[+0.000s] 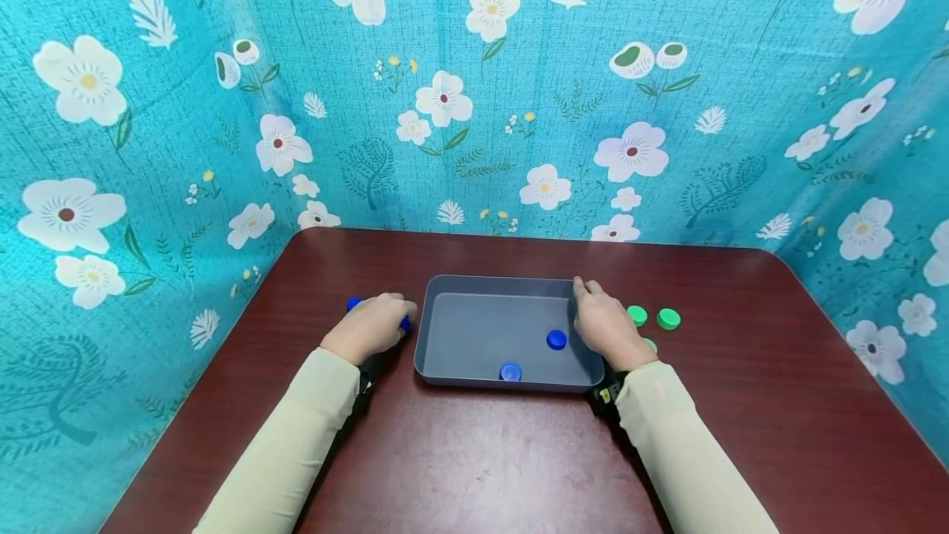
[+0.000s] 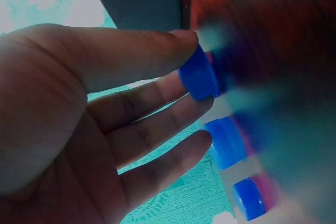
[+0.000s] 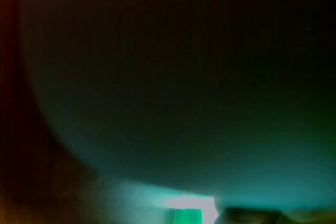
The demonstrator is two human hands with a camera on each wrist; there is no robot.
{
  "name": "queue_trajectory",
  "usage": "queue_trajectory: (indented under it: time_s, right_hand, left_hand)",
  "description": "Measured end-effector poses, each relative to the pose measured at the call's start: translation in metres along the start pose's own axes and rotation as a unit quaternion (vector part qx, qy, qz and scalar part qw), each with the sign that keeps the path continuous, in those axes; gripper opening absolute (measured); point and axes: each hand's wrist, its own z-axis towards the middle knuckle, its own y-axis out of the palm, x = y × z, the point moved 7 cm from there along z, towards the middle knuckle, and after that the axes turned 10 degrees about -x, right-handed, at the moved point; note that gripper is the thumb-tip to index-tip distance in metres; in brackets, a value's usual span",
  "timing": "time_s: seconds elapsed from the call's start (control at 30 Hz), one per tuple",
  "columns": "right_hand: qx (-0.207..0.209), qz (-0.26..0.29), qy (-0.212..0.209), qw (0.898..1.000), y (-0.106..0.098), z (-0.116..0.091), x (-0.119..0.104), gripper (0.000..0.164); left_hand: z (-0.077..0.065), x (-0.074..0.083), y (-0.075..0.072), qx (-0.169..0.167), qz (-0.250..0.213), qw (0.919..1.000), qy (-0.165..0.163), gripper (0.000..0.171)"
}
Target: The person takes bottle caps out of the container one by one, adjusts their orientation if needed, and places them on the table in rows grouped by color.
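Note:
My left hand point(image 1: 374, 325) is just left of the grey tray point(image 1: 474, 285), pinching a blue bottle cap point(image 2: 198, 74) between thumb and fingertips. Below it in the left wrist view, two more blue caps point(image 2: 227, 141) stand on the table by the other fingers; in the head view one blue cap point(image 1: 353, 303) shows behind the hand. Inside the tray lie two blue caps, one towards the right point(image 1: 556, 339) and one against the near wall point(image 1: 510, 372). My right hand point(image 1: 610, 325) grips the tray's right rim. The dark tray wall point(image 3: 157, 103) fills most of the right wrist view.
Several green caps point(image 1: 669, 319) lie on the table right of the right hand, one partly hidden by it. The dark red-brown table point(image 1: 474, 452) extends around the tray. A turquoise flowered curtain point(image 1: 474, 105) hangs behind and along both sides.

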Motion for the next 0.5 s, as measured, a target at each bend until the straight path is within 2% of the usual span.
queue_trajectory:
  time_s: [0.2, 0.5]
  right_hand:
    - [0.004, -0.005, 0.0, 1.0, -0.0005, -0.0005, 0.0012, 0.061]
    - [0.004, -0.008, -0.003, 1.0, 0.0001, -0.0004, 0.0004, 0.065]
  left_hand:
    - [0.0028, 0.0008, 0.0037, 0.002, 0.012, 0.9998, 0.013, 0.016]
    - [0.0029, -0.001, 0.0062, 0.005, 0.009, 0.9999, 0.01, 0.018]
